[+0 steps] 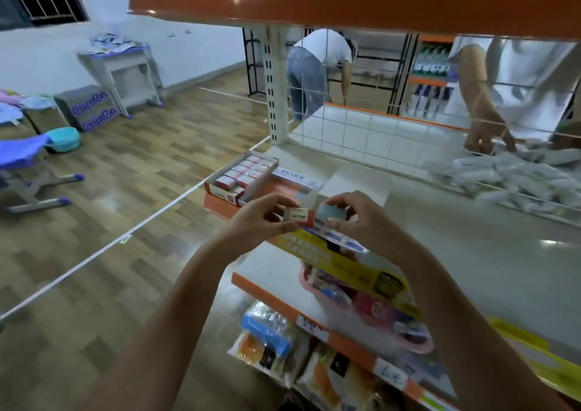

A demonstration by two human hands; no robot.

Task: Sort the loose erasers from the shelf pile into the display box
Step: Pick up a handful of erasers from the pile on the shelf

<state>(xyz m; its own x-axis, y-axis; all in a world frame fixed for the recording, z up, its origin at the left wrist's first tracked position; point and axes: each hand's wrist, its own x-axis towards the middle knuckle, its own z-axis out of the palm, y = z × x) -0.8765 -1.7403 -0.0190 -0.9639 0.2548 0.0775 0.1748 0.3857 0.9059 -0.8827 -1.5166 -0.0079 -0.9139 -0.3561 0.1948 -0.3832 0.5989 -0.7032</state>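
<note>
While both hands are raised over the shelf, each holds one eraser.
Left hand (262, 217): pinches a red-and-cream eraser (298, 215) marked 2B between thumb and fingertips.
Right hand (358, 219): fingers curled round a pale blue eraser (333, 212) — just beside the red one, ends almost touching.
Display box (240, 176): open red-and-white carton at the far left end of the white shelf (471, 253), rows of red-sleeved erasers inside; well apart from the hands.
Yellow box (339, 253): under the hands, tilted, blue-labelled erasers showing at its top edge.
Pink basket (377, 316): beneath the yellow box, mixed small packets — contents blurred.
Background: two people behind the wire grid (361, 134), bent over other shelves.
</note>
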